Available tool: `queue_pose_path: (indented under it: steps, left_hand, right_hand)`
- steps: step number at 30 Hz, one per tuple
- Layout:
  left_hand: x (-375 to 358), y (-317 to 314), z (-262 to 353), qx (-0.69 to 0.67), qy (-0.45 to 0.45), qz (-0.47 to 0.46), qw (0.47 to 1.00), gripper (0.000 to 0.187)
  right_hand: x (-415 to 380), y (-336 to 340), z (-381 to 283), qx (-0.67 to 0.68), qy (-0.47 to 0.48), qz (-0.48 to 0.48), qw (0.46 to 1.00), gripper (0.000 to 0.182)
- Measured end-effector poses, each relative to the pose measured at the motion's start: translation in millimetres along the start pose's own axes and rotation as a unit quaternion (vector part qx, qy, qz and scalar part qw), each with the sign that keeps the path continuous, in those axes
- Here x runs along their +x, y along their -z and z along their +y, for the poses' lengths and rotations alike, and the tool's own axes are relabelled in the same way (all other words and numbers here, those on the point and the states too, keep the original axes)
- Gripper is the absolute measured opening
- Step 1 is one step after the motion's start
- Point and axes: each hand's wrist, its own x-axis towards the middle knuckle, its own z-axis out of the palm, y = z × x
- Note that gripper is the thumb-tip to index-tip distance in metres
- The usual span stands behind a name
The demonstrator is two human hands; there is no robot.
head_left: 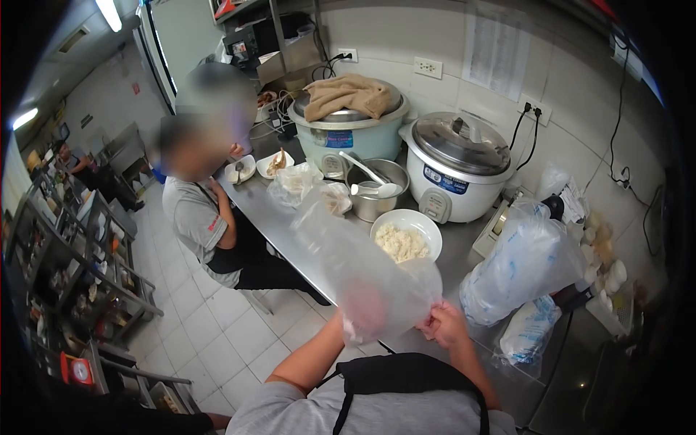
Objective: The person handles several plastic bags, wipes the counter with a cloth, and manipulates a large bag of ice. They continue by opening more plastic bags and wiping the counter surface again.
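A large translucent plastic bag (pixel 377 272) hangs in front of me over the counter edge. My right hand (pixel 446 325) pinches its lower right rim between closed fingers. Through the cloudy film my left hand (pixel 362 301) shows only as a pinkish blur, inside or behind the bag, so its fingers cannot be made out. Just beyond the bag sits a white bowl (pixel 433 230) of cooked rice (pixel 401 243), partly covered by the film. Behind it a metal pot (pixel 371 209) holds white ladle-like utensils (pixel 377 190).
A white rice cooker (pixel 457 174) and a pale blue one (pixel 348 141) with a brown cloth (pixel 348 96) stand along the wall. At right are bundled plastic bags (pixel 518 261). A seated person (pixel 203 225) is at the counter's left, near small white bowls (pixel 240 170).
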Motion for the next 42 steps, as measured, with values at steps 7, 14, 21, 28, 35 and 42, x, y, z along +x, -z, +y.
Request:
queue_pose_path:
  steps: [7,14,21,28,35,42]
  left_hand:
    - [43.7,-35.0,39.6,-0.627,0.147,0.006,0.765,0.023]
    - [63.4,-19.4,39.8,-0.347,0.125,-0.059,0.928,0.021]
    - [33.2,-35.9,24.9,-0.603,0.113,0.216,0.759,0.029]
    - [48.0,-23.0,-0.9,-0.963,-0.032,0.051,0.261,0.035]
    - [79.2,34.6,-9.1,-0.752,0.006,-0.253,0.609,0.043]
    - [131.5,49.6,19.9,-0.722,-0.059,-0.262,0.637,0.033]
  right_hand:
    - [-9.0,-17.3,12.5,-0.409,0.098,0.057,0.905,0.02]
    - [-12.0,-9.2,15.0,-0.477,0.137,0.03,0.868,0.024]
    - [-22.1,-11.3,-7.1,0.032,0.135,0.178,0.974,0.027]
    - [-47.4,17.0,-54.3,0.174,0.24,0.087,0.951,0.03]
    - [-84.6,7.3,-101.2,-0.318,0.114,0.019,0.941,0.017]
    - [-93.0,58.9,-86.0,-0.116,-0.025,-0.032,0.992,0.031]
